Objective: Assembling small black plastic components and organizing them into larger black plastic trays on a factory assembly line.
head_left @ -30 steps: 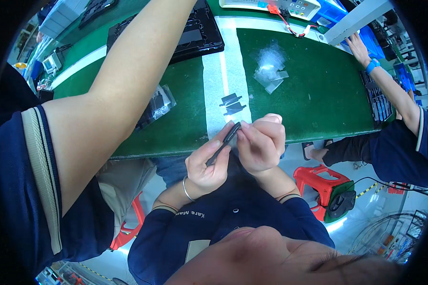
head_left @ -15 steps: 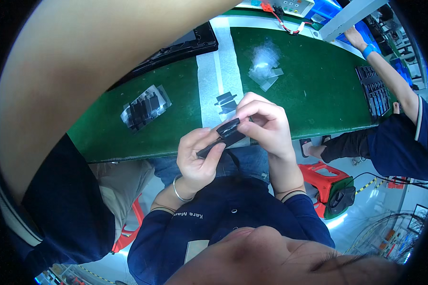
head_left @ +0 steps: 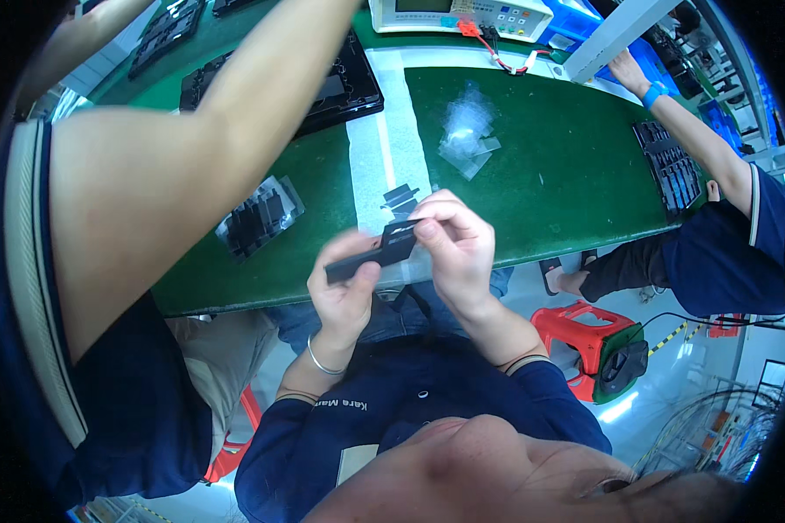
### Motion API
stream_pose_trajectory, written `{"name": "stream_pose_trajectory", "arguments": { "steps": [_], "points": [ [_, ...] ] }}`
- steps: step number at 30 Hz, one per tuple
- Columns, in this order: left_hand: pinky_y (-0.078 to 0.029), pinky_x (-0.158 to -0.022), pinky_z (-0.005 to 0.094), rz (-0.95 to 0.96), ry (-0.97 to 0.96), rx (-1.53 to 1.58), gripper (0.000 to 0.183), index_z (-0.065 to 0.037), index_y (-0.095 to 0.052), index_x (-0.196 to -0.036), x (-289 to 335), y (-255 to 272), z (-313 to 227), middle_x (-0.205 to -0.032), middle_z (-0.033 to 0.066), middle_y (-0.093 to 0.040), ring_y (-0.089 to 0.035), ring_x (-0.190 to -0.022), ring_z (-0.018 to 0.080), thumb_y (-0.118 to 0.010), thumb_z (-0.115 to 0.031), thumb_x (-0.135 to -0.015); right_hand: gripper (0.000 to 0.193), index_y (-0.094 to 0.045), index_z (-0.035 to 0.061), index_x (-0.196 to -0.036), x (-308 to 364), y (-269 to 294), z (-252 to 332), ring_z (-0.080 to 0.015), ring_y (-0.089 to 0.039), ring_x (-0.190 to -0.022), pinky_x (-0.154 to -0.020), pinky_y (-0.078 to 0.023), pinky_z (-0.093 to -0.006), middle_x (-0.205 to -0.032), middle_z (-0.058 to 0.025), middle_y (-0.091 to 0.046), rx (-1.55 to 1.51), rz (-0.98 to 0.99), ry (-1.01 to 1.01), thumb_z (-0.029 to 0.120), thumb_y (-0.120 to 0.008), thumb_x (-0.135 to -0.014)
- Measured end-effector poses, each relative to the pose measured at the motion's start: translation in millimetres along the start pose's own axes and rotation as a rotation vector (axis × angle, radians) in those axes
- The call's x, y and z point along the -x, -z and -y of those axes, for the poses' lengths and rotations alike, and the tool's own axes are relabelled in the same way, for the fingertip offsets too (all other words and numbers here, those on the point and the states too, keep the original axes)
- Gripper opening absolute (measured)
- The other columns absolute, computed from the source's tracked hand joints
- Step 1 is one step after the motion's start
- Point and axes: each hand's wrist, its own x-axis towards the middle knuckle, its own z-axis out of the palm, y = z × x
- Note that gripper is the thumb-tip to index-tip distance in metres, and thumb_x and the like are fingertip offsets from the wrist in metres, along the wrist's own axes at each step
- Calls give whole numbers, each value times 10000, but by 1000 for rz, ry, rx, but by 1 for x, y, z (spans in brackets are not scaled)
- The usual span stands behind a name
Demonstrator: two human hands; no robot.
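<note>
Above the table's near edge, a slim black rectangular block (head_left: 347,265) is gripped between the thumb and fingers of my left hand (head_left: 340,292). A flat black piece (head_left: 399,243) stands up from the block's right end; whether the two are joined I cannot tell. My right hand (head_left: 464,248) pinches the top right corner of that piece between thumb and fingertips. Just beyond my hands, dark cut pieces (head_left: 399,199) lie on a white strip (head_left: 375,131) across the green table. To the left, several black shaped pieces (head_left: 260,218) rest on clear film.
Crumpled clear films (head_left: 469,139) lie right of the strip. A co-worker's arm (head_left: 166,183) reaches across the left side, over a black tray (head_left: 358,83). A meter with red leads (head_left: 506,19) stands at the back. Another black tray (head_left: 667,166) and a second person (head_left: 715,131) are at right.
The black piece between my hands has turned to show its flat face. The co-worker's arm at left has drawn back, uncovering more of the tray. The view has shifted slightly.
</note>
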Motion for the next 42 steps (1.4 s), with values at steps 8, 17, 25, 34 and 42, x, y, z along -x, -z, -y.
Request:
{"name": "stream_pose_trajectory", "arguments": {
  "steps": [8,17,25,34,42],
  "points": [
    [-457,-791,280,-21,183,140,200,69,-589,-954,-3,-3,-11,-948,163,-624,-593,-868,183,-628,-41,-793,101,-569,-28,-790,-4,13,1,-104,-473,-711,-632,-383,-219,-810,-61,-524,97,182,22,10,-648,-741],
    [-465,-804,306,-17,238,268,206,99,-574,-999,1,0,-5,-958,176,-614,-598,-859,201,-550,-19,-832,70,-568,-32,-754,-3,5,3,-102,-464,-702,-626,-369,-215,-770,-52,-516,-9,30,18,-22,-633,-730],
    [-553,-706,366,9,253,304,244,65,-543,-1019,2,-6,-8,-979,173,-579,-611,-835,239,-511,-127,-871,132,-602,-33,-804,-6,8,7,-102,-463,-699,-635,-369,-212,-766,-49,-521,33,171,-42,-33,-662,-686],
    [-555,-715,400,0,273,401,218,92,-555,-1003,0,-8,-10,-982,206,-584,-605,-875,281,-524,-71,-862,272,-642,1,-901,-9,9,8,-122,-509,-675,-599,-412,-227,-772,-65,-570,282,142,270,-36,-704,-638],
    [-557,-715,386,40,313,370,202,96,-562,-992,-1,-3,-11,-987,201,-582,-604,-879,272,-513,-52,-862,310,-652,23,-955,-21,19,19,-147,-531,-654,-586,-423,-241,-737,-67,-594,465,348,284,4,-700,-649]
  ]
}}
